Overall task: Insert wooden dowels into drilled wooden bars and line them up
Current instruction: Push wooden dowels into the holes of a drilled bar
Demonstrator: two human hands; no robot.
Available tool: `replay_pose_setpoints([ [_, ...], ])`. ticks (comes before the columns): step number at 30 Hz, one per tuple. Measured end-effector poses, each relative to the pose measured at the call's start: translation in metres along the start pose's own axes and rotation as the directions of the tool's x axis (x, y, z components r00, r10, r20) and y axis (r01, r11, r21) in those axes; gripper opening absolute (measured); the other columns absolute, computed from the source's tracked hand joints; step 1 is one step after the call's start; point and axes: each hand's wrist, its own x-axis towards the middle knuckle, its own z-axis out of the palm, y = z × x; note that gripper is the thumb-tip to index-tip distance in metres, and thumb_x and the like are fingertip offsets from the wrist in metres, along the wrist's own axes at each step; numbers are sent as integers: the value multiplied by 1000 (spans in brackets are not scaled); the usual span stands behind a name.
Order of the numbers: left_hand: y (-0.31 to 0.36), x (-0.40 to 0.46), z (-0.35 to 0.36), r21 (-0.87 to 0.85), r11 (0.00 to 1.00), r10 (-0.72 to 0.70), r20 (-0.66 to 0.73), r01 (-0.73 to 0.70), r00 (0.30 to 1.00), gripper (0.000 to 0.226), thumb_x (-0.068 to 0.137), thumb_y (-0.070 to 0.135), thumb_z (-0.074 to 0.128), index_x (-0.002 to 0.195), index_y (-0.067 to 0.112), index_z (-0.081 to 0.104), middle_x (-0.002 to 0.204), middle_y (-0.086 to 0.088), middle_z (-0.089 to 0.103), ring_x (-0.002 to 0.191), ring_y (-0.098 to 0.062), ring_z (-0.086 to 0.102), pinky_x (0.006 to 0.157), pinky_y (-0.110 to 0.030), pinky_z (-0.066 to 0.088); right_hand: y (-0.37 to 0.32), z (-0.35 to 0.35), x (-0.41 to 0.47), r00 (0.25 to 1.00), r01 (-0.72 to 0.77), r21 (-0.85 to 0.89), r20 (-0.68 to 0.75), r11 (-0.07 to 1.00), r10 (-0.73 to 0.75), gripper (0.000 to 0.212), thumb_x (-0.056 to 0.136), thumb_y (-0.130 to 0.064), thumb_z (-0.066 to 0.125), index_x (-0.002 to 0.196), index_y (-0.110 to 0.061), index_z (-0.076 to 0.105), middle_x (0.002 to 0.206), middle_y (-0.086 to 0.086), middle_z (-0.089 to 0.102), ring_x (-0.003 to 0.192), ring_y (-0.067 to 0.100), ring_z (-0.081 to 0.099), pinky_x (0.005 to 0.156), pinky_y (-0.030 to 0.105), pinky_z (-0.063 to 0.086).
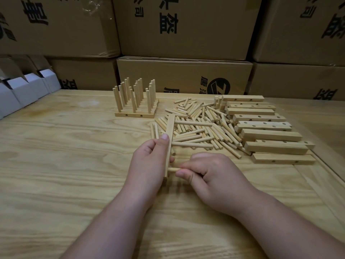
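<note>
Protruding sideways from pale bar (169, 144), short dowel (174, 169)

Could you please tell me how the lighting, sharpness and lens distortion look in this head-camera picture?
Head view: soft, even light, only faint shadows under the hands; no real glare on the table; wide-angle bending bows the boxes at the edges; dowels and bars are reasonably sharp.
</note>
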Motion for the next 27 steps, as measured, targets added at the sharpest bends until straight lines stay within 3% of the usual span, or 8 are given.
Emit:
replay_pose_setpoints([
  [4, 1, -2, -2, 0, 1000, -3, 15, 3, 1000, 33, 96, 57, 56, 81, 32, 73, 63, 7, 70, 56, -1, 64, 56, -29, 48, 0, 1, -1, 999, -34, 12, 27, 999, 34, 37, 94, -50, 49, 95, -27, 78, 73, -13, 61, 72, 6, 59, 65, 37, 51],
  [9, 3, -1, -2, -50, 998, -43, 20, 44, 999, 35, 96, 55, 59, 78, 29, 75, 64, 4, 70, 59, -7, 66, 62, -32, 50, 2, 2, -1, 998, -60, 25, -26, 998, 60, 36, 85, -60, 56, 102, -33, 73, 81, -24, 59, 77, 3, 59, 66, 35, 53],
  [14, 3, -1, -1, -51, 998, -38, 3, 38, 999, 36, 96, 54, 59, 72, 31, 73, 62, 4, 68, 56, -7, 62, 59, -31, 50, -2, 0, -2, 998, 21, -23, -60, 1000, -22, 24, 90, -47, 61, 101, -30, 75, 78, -18, 59, 73, 4, 59, 60, 35, 52],
  [17, 4, -2, 0, -62, 998, -15, -5, 15, 1000, 38, 98, 50, 56, 67, 33, 70, 58, 6, 64, 51, -5, 58, 47, -23, 47, -8, 1, -2, 996, 72, -50, -40, 996, -74, 19, 93, -39, 62, 103, -29, 75, 75, -20, 50, 71, 7, 58, 57, 36, 51],
  [23, 6, -6, 1, -84, 994, 64, 12, -63, 998, 41, 104, 38, 48, 72, 15, 60, 57, 2, 60, 49, -8, 55, 47, -19, 46, -14, 4, -2, 996, 68, -64, -47, 996, -71, 21, 93, -35, 60, 99, -22, 76, 72, -11, 55, 68, 13, 58, 56, 38, 50],
  [27, 9, -7, 1, -55, 995, 80, 6, -79, 997, 40, 105, 36, 46, 75, 11, 58, 52, 4, 57, 44, -5, 52, 43, -14, 41, -16, 4, -2, 998, 52, -58, -44, 997, -55, 20, 94, -34, 61, 103, -26, 76, 71, -15, 50, 69, 12, 58, 56, 37, 50],
])
